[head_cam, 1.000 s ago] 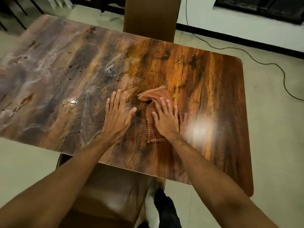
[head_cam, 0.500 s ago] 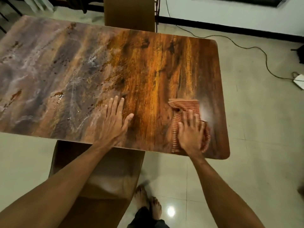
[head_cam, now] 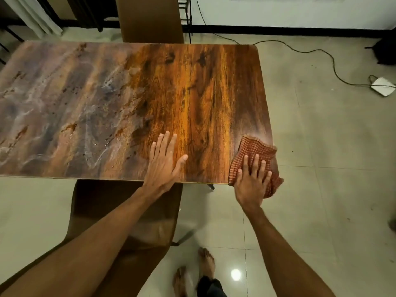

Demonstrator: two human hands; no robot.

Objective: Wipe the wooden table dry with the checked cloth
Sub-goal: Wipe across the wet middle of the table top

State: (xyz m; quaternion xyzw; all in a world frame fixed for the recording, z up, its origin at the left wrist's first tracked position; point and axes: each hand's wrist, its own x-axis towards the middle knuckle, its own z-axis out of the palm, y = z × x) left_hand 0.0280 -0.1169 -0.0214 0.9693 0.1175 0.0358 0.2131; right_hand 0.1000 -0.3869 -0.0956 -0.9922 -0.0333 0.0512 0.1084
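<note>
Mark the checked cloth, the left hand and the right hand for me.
checked cloth (head_cam: 254,147): head view, bare fabric beyond the fingers.
left hand (head_cam: 164,167): head view, back of the hand.
right hand (head_cam: 250,183): head view, back of the hand.

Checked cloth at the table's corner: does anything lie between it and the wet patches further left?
Yes. The left hand rests flat on the table, between the checked cloth and the wet streaks.

Pale glossy floor tiles (head_cam: 321,189), white wall (head_cam: 278,11) with black skirting (head_cam: 278,32) along far right, brown chair (head_cam: 128,211) at near centre, second chair back (head_cam: 150,18) at far centre, black cable (head_cam: 333,63) trailing across right floor to white box (head_cam: 383,86), lamp glare (head_cam: 235,274) on near tiles.
</note>
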